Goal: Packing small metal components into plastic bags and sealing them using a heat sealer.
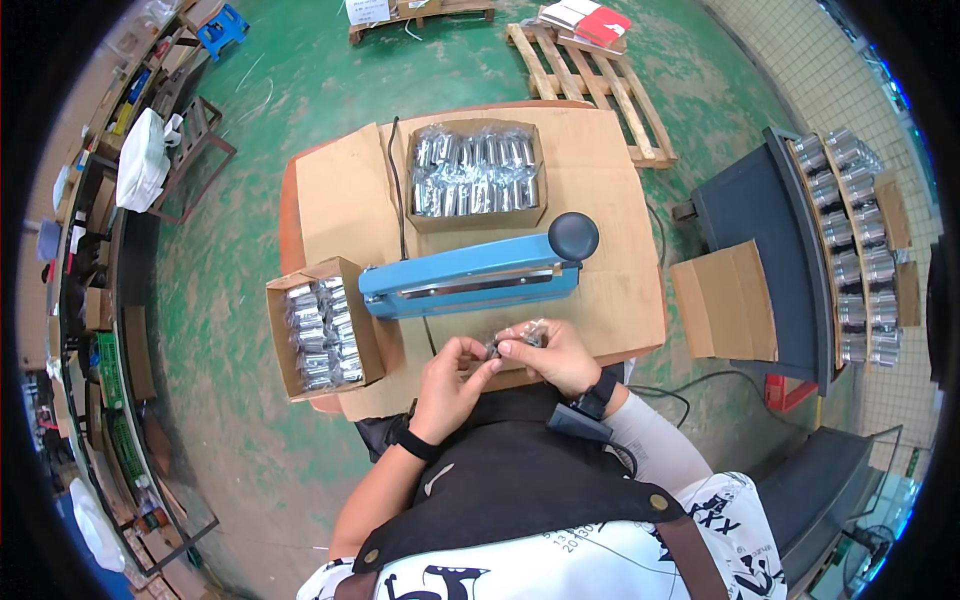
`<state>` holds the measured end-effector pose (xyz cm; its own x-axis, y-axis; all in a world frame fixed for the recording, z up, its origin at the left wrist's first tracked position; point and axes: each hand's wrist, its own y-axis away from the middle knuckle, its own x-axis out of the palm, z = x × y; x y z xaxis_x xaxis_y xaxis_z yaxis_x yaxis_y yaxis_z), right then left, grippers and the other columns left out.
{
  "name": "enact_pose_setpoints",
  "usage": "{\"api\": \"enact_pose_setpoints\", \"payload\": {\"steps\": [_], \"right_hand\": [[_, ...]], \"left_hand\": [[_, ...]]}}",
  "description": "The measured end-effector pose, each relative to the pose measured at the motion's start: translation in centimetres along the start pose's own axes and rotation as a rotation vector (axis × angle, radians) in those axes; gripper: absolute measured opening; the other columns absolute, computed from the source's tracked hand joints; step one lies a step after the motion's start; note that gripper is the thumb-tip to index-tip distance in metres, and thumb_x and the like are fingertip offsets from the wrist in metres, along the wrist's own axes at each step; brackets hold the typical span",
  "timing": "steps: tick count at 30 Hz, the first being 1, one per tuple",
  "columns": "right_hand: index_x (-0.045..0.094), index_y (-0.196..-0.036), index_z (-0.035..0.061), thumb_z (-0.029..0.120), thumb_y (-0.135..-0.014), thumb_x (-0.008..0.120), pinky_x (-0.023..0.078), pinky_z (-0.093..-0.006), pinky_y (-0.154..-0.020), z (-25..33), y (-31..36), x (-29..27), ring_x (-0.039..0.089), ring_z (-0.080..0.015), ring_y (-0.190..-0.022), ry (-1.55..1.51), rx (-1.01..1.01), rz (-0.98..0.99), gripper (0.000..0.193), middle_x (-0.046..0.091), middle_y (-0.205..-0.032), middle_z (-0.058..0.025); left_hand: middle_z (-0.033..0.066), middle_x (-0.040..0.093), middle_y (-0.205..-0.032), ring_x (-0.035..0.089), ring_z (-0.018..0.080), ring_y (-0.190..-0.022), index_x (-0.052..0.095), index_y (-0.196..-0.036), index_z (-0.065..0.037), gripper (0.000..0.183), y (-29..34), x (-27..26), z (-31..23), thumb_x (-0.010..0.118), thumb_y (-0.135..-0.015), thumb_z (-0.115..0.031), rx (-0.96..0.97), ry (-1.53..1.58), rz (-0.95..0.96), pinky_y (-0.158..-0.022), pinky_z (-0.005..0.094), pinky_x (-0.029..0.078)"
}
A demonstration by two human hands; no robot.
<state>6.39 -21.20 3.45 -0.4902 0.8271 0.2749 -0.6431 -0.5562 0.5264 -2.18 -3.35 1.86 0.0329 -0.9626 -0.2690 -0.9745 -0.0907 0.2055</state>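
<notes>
Basically, a small clear plastic packet (pixel 493 342) is pinched in the fingertips of left hand (pixel 455 386) and right hand (pixel 568 361), held between them, near side of blue sealer (pixel 475 274).

A blue stool (pixel 222 32) and a wooden pallet (pixel 624 105) on green floor (pixel 220 265)

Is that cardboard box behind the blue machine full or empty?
Full at the top: shiny wrapped cylinders fill the open box from side to side. How deep they go is hidden.
</notes>
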Motion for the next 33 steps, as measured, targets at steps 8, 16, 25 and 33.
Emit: {"api": "enact_pose_setpoints", "payload": {"steps": [8, 16, 25, 33], "right_hand": [[0.07, -0.095, 0.0017, 0.018, -0.087, 0.074, 0.039, -0.0186, -0.047, 1.0, 1.0, 1.6, 0.053, -0.0034, -0.06, 0.029, -0.266, -0.015, 0.019, 0.064, -0.079, 0.0009], [0.064, -0.084, 0.0057, 0.011, -0.084, 0.077, 0.042, -0.019, -0.058, 2.2, 1.2, 0.1, 0.051, -0.0028, -0.066, 0.063, -0.287, -0.281, 0.014, 0.06, -0.075, 0.0036], [0.065, -0.098, 0.0019, 0.009, -0.085, 0.071, 0.049, -0.0262, -0.063, 17.9, -1.3, -0.3, 0.062, -0.0135, -0.071, 0.979, -1.187, -0.573, 0.016, 0.066, -0.084, -0.0097], [0.059, -0.086, 0.0037, 0.012, -0.084, 0.064, 0.049, -0.0474, -0.068, 12.3, -7.9, -3.5, 0.063, -0.0374, -0.081, 1.27, -0.808, -0.393, 0.01, 0.064, -0.083, -0.0166]], "left_hand": [[0.0019, 0.063, -0.096, 0.062, 0.0085, -0.088, 0.057, -0.115, -0.001, 0.026, 1.1, -0.9, -0.8, 0.067, -0.093, -0.012, -0.141, 0.457, 0.123, -0.077, 0.023, 0.052], [0.0033, 0.065, -0.094, 0.066, 0.0112, -0.081, 0.056, -0.113, -0.004, 0.028, 1.1, -1.4, -0.9, 0.067, -0.094, -0.021, -0.328, 0.684, 0.185, -0.063, 0.0216, 0.051], [0.0055, 0.066, -0.086, 0.061, 0.0083, -0.059, 0.057, -0.11, -0.004, 0.038, -4.7, -0.7, -1.2, 0.065, -0.094, -0.038, -0.434, 0.782, -0.058, -0.046, 0.0175, 0.04], [0.0036, 0.066, -0.086, 0.059, 0.0066, -0.061, 0.061, -0.1, -0.003, 0.036, -5.4, -0.3, 0.8, 0.067, -0.092, -0.038, -0.473, 0.81, -0.13, -0.049, 0.0173, 0.043]]}}
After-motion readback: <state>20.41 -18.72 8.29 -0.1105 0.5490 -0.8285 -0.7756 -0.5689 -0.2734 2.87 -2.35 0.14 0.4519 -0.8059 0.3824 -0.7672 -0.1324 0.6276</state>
